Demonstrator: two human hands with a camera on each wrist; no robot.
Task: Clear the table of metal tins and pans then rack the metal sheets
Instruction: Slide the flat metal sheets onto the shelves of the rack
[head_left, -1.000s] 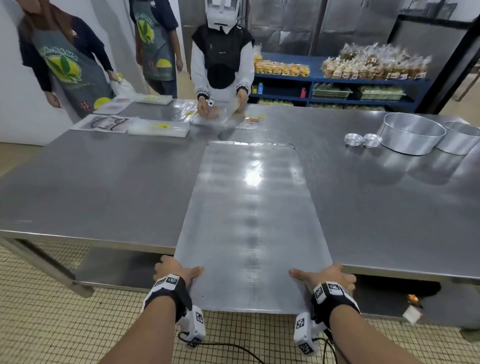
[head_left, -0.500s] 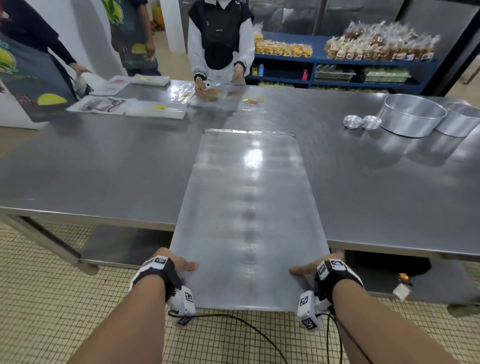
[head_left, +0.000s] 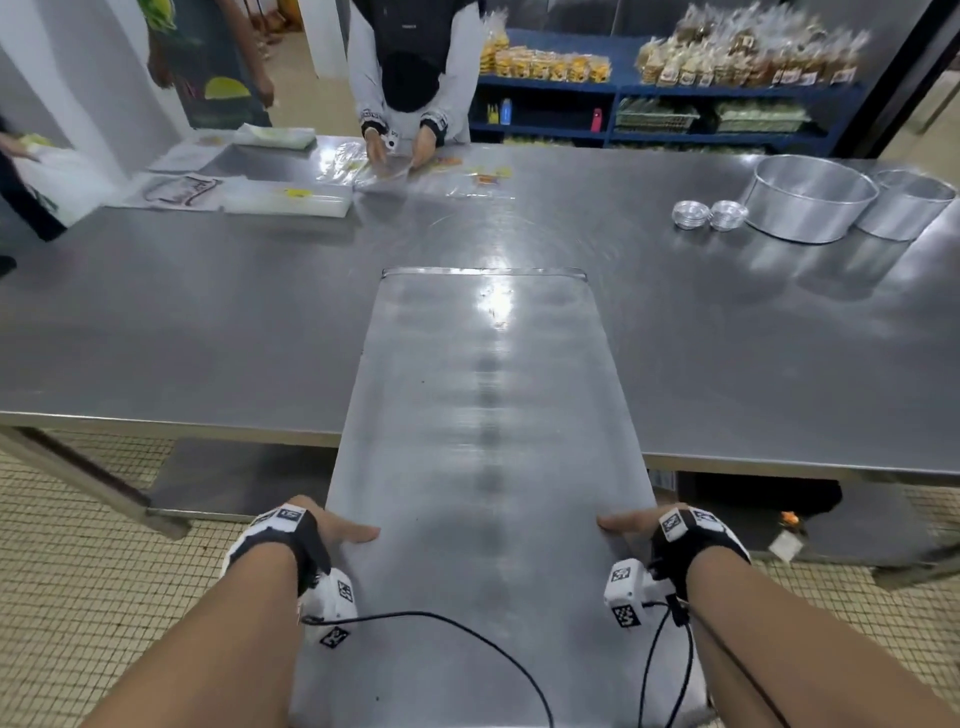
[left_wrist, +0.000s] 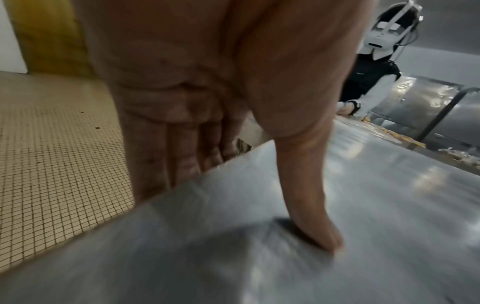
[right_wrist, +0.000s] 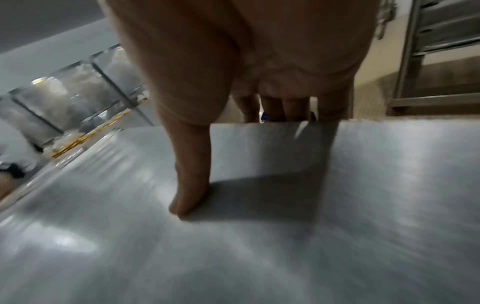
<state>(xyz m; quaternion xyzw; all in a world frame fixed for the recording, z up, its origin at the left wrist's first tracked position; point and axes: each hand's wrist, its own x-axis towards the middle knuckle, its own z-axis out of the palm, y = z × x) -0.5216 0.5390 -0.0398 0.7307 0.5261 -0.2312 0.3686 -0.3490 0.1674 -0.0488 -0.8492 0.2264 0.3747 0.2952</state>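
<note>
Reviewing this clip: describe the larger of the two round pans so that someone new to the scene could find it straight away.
Start at the long steel table and look to its far right corner. Two round metal pans stand there side by side; the larger pan is the left one, with the smaller pan on its right. Only the larger has two small foil tins right beside it, on its left.

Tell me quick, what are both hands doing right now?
Left hand: grips the metal sheet, thumb on top.
Right hand: grips the same sheet's other side.

No text, label or number is sharp enough to read
</note>
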